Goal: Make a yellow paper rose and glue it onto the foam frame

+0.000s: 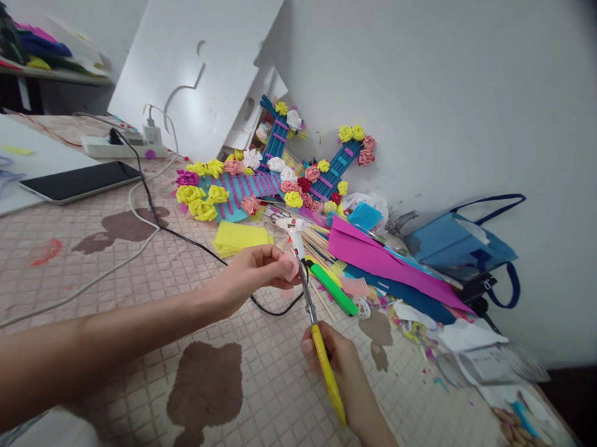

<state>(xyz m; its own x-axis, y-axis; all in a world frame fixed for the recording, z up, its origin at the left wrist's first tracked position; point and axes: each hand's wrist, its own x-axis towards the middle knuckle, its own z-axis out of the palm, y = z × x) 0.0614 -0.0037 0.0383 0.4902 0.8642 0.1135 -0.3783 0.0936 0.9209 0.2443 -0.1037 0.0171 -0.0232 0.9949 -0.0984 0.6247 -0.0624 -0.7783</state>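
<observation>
My left hand (259, 269) pinches a small pale pink piece of paper (292, 270) between thumb and fingers. My right hand (339, 359) is closed around yellow-handled scissors (327, 368), seen nearly edge-on, with the blades pointing up and away beside the pink paper. Whether the blades touch the paper I cannot tell. Just beyond both hands lies a white glue gun (294, 235). A green cutter-like tool (334, 289) rests to its right, and a stack of yellow paper (240, 239) sits to its left.
Blue stick panels with paper flowers (250, 184) lean at the back by the wall. Magenta sheets (391, 262), thin wooden sticks and scraps lie right, near a blue bag (462, 242). Cables (187, 239) cross the table from a power strip (115, 147); a phone (83, 181) lies left.
</observation>
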